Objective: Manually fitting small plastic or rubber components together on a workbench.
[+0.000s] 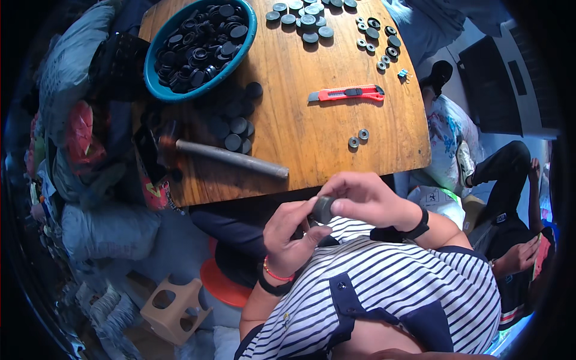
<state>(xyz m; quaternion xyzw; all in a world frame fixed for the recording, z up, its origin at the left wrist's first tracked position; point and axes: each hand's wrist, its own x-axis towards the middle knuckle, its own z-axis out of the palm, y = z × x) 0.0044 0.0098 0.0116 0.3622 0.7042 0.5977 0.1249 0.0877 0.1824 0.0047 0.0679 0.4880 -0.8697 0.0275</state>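
Note:
Both hands meet in front of my chest, just off the table's near edge. Between them is a small dark round cap (324, 210), tilted on its side. My left hand (291, 231) grips it with curled fingers, and whatever else lies in that palm is hidden. The thumb and fingers of my right hand (372, 201) pinch the cap from the other side. Nearest to them on the table lie two small ring-shaped bearings (354, 142). Beyond these rests a red utility knife (348, 93) with some blade showing. A metal-handled hammer (234, 159) lies to the left.
A teal basin (250, 45) full of black caps stands at the far left of the wooden table (282, 102). Loose dark discs (238, 125) lie below it; more discs (308, 21) and bearings (371, 48) sit at the back. Another person (516, 252) is at right.

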